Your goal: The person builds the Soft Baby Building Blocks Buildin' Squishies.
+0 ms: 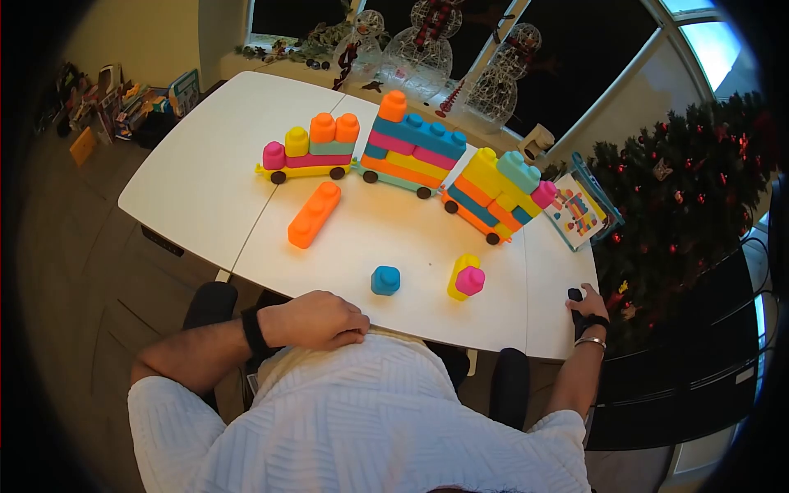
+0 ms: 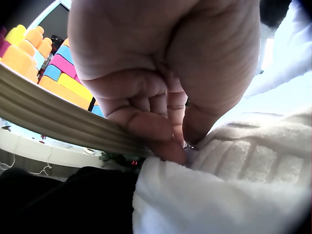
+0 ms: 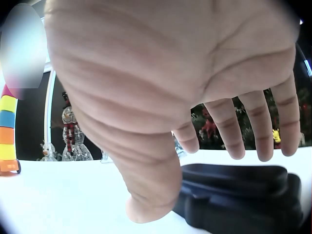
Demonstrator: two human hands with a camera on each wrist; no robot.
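Note:
My left hand (image 1: 316, 320) is at the table's near edge, against the white shirt (image 1: 345, 411). In the left wrist view its fingers are curled, and thumb and forefinger pinch the shirt fabric (image 2: 234, 156). At the table's right end my right hand (image 1: 590, 306) is over a black object (image 3: 239, 195), its fingers straight and spread and its thumb beside the object. A three-wagon train of toy blocks stands across the table: a yellow wagon (image 1: 308, 171), a teal wagon (image 1: 399, 182) and an orange wagon (image 1: 472, 220), all stacked with coloured blocks.
Loose on the white table (image 1: 197, 164) are a long orange block (image 1: 314, 215), a blue block (image 1: 385, 280), and a yellow block (image 1: 454, 283) with a pink block (image 1: 470, 281). A picture card (image 1: 575, 212) stands at the right, near a Christmas tree (image 1: 682, 189). Wire snowmen (image 1: 419, 49) line the windowsill.

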